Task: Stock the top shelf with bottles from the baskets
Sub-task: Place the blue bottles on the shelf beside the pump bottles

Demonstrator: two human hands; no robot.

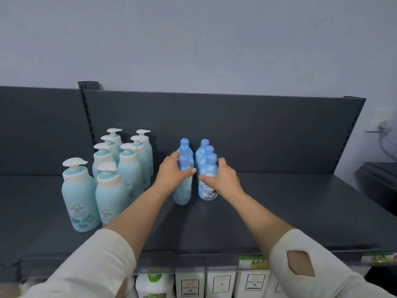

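On the middle of the dark grey top shelf (279, 211) stand two short rows of blue bottles with rounded blue caps, running from the shelf's front toward its back panel (236, 125). The left hand (174, 173) is wrapped around the front bottle of the left row (182, 194), thumb across its near side and fingers curled behind its neck. The right hand (223, 179) is clasped in the same way on the front bottle of the right row (209, 190), whose label shows a small cartoon figure near the base. Both bottles are upright with their bases on the shelf, and the two thumbs nearly meet between them. The rear blue bottles (204, 147) stand close behind, just short of the back panel. On the left part of the shelf is a group of pale turquoise pump bottles (129, 168) with white pump heads, all upright, the nearest one closest to the shelf's front edge. Both forearms reach over that front edge out of cream sleeves (96, 265). Below the shelf's front lip, white boxes (220, 284) and a green-capped white bottle (154, 284) show on the level underneath, and price labels (253, 262) sit along the lip. A pale wall (193, 39) rises behind the shelf.
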